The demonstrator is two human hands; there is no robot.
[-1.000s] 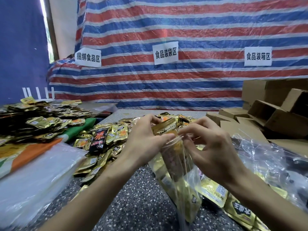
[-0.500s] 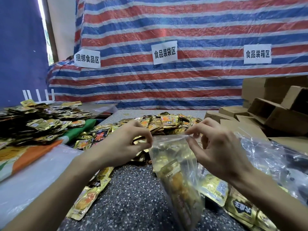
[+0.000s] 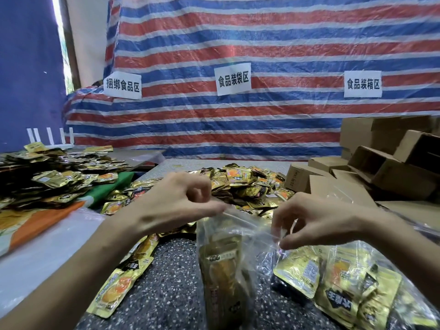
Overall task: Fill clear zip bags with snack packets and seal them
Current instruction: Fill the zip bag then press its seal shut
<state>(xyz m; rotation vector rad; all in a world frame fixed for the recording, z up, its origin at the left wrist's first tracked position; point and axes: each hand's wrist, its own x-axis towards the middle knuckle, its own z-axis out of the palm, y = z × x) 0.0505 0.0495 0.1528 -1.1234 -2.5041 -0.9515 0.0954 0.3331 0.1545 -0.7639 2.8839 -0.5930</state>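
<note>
Left hand (image 3: 181, 203) and right hand (image 3: 316, 220) pinch clear zip bag (image 3: 257, 234) — crinkled; gold packets (image 3: 222, 272) inside.

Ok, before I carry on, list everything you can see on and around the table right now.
zip bag: one, clear, upright at front centre
packets inside it: a few, gold, exact count unclear
middle heap of packets: many, gold and orange, behind the hands
left heap of packets: many, gold, far left
loose packet: one, gold and orange, front left
packets under clear plastic: several, gold and black, front right
boxes: several, brown cardboard, right
signs: three, white, on the striped sheet
striped sheet: red, blue and white, back
table: dark, speckled
left hand: pinches the zip bag's top, left end
right hand: pinches the zip bag's top, right end
</note>
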